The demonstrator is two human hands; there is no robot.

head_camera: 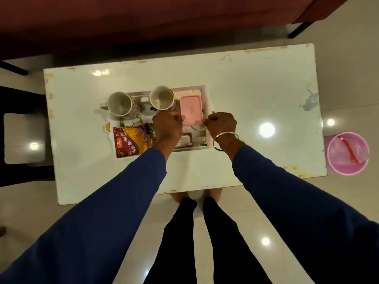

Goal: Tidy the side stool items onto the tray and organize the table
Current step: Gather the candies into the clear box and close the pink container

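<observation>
Tray (205,95): sitting a little left of centre on the table (256,89). Its load is looking nearly complete.

Mugs: one mug (121,104) at the tray's 10 o'clock corner, seeming to overhang the rim; a second mug (162,97) at 12 o'clock, inside.

Box (190,109): pink and lidded, lying flat at the tray's 2 o'clock.

Snack packet (131,140): lying at 7 o'clock, partly over the tray's left edge.

Holder (185,140): a small wooden holder at 6 o'clock, contents too dim to name.

Left hand (167,125): you are curling your fingers at the box's left edge; whether they are pinching the box or touching the second mug, I cannot tell.

Right hand (221,124): you are pinching at the box's lower right corner, beside the tray wall, fingers tightly closed.

Stool (24,138): at 9 o'clock of the table, its seat showing nothing on it, so the clearing is looking done.

Bin (347,153): pink, standing on the floor at 3 o'clock.

Remaining, by my judgement: you are squaring the box, and straightening the packet and the overhanging mug is waiting.
</observation>
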